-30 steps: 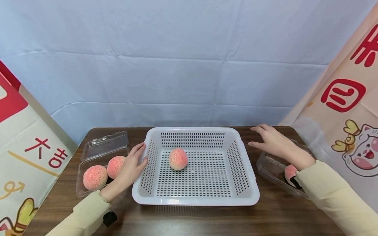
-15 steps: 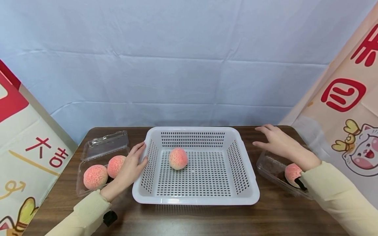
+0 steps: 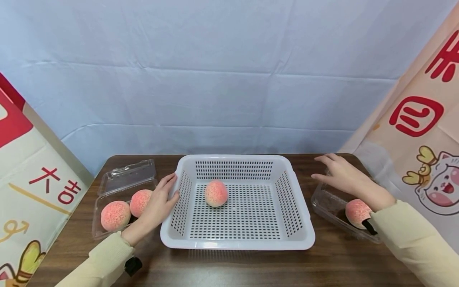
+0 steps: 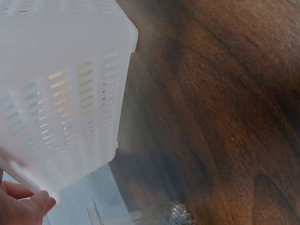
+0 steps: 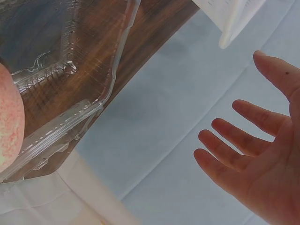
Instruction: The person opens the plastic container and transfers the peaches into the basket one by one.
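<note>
A white perforated plastic basket stands in the middle of the table with one pink peach inside, left of centre. My left hand rests against the basket's left rim, its fingers fairly straight; in the left wrist view its fingertips touch the rim. Behind that wrist, a clear plastic box with its lid raised holds two peaches, one of them fully in sight. My right hand hovers above another clear box, fingers spread and holding nothing. A peach lies in that box, partly hidden by the wrist.
The dark wooden table ends at a pale blue cloth behind the basket. Printed banners with red characters and cartoons hang on both sides, the right banner close to the right box. Wood surface shows in front of the basket.
My right hand has drifted right, away from the basket and farther over the right box, uncovering more of its peach. The left hand, basket and other peaches have stayed put.
</note>
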Available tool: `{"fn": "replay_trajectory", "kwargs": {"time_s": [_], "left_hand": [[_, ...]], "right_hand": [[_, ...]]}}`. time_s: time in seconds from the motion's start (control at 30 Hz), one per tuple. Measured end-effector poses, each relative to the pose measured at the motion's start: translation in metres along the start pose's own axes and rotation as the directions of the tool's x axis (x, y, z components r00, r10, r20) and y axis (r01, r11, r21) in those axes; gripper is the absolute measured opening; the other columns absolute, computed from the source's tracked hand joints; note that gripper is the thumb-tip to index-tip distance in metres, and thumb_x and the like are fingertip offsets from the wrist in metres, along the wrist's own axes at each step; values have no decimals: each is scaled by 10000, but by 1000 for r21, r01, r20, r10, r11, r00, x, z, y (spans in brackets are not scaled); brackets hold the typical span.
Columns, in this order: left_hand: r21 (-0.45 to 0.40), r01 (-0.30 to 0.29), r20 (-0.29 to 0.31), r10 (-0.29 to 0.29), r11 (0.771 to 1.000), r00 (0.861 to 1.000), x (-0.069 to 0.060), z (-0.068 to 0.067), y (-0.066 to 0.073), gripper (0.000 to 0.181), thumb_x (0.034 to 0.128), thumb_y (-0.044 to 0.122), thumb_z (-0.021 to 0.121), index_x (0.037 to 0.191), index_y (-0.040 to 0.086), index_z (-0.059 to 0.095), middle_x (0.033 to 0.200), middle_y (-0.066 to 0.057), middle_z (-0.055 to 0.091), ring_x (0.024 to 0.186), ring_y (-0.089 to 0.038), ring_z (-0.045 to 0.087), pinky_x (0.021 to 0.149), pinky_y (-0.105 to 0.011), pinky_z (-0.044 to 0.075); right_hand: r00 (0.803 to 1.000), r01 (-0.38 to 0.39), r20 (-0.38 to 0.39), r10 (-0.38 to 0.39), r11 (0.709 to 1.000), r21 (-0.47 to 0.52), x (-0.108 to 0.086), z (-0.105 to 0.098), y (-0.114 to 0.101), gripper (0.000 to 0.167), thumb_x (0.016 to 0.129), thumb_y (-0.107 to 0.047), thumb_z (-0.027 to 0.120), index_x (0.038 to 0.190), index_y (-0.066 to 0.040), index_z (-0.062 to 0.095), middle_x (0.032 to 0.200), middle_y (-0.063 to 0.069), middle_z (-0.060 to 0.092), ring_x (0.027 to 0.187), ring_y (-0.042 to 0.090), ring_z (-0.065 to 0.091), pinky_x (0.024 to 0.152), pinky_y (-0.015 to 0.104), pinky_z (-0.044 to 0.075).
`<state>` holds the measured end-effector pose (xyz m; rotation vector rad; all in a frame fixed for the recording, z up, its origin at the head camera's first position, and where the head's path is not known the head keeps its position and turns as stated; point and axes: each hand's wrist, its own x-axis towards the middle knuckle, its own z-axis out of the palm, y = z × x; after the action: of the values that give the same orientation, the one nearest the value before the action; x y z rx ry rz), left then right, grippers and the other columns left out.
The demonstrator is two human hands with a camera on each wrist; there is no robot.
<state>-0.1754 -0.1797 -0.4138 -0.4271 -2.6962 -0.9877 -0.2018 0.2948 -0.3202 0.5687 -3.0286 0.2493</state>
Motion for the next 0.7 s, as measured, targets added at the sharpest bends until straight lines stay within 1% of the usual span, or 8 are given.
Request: {"fn": "replay_trajectory", "kwargs": {"time_s": [0.13, 0.47, 0.7], "left_hand": [[0, -3, -2, 3, 1000, 1000, 0, 1, 0, 509, 871, 76, 531, 1318, -118, 382, 1381, -213, 344, 1192, -357, 426, 914, -498, 403], [8, -29, -28, 29, 1000, 999, 1, 2, -2, 494, 864, 76, 531, 1290, -141, 404, 1356, -212, 377, 1190, -347, 428, 927, -483, 394], [2, -20, -21, 20, 1000, 1000, 1, 2, -2, 501, 865, 79, 528, 1296, -140, 396, 1363, -211, 367, 1191, -348, 424, 916, -486, 402]], "right_hand": [[1000, -1, -4, 1, 1000, -7, -2, 1, 3, 594, 840, -326, 622, 1230, 96, 473, 1222, 328, 439, 1076, 476, 449, 881, 568, 362], [1000, -11, -5, 11, 1000, 0, -8, 3, 10, 594, 840, -341, 621, 1231, 83, 476, 1224, 327, 434, 1103, 497, 411, 893, 588, 336], [1000, -10, -18, 10, 1000, 13, -10, 2, 13, 577, 837, -323, 628, 1214, 91, 490, 1200, 333, 444, 1085, 500, 421, 876, 590, 347]]}}
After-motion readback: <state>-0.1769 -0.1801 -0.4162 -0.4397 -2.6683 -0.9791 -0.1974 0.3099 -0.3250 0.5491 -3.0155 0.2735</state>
